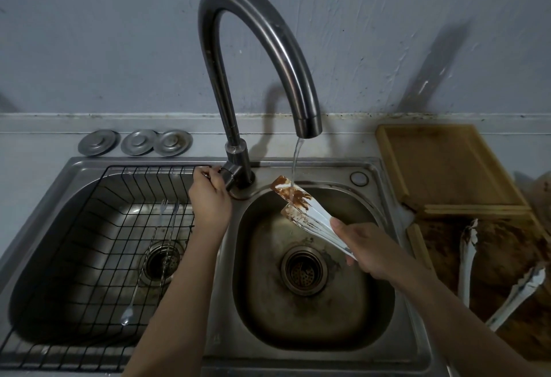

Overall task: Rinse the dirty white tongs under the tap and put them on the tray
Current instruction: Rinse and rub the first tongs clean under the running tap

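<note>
Hold the white tongs over the right sink basin, soiled tips under the stream from the tap. Turn both blades so water reaches every brown smear. Your right hand clasps the handle end, fingers curled round it. Your left hand grips the tap lever. The wooden tray sits far right.

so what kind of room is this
Most likely a home kitchen: a double-bowl steel sink, a gooseneck tap running water over sauce-smeared white tongs, and a wooden tray on the counter.
</note>
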{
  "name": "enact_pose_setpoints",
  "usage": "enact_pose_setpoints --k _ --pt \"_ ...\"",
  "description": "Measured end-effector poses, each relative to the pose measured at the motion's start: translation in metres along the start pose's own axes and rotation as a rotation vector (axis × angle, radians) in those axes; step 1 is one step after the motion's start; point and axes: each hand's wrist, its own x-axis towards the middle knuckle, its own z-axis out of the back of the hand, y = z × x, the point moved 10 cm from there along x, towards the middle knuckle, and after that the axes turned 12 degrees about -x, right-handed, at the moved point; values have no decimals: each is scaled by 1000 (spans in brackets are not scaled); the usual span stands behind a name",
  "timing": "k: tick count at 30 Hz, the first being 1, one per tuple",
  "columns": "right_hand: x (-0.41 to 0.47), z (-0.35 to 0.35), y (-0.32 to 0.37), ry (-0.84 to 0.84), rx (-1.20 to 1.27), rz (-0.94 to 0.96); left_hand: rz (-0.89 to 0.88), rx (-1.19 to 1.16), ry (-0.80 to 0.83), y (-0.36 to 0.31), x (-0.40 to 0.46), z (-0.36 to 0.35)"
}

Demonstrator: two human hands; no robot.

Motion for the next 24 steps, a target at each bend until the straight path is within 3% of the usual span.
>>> enact_pose_setpoints --k 10,15,17,22,24 --pt "0 -2 1 -11 -31 28 102 -115 87 12 -11 -6" --pt "-1 -15 15 -48 9 59 162 -409 -129 10 -83 5" --pt "0 -23 21 -49 28 70 284 -525 -51 13 -120 -17" --pt "-6 -32 28 -69 44 143 649 -696 343 20 -163 -75" --pt "-10 -34 24 -48 25 142 756 -769 394 23 -164 -82"
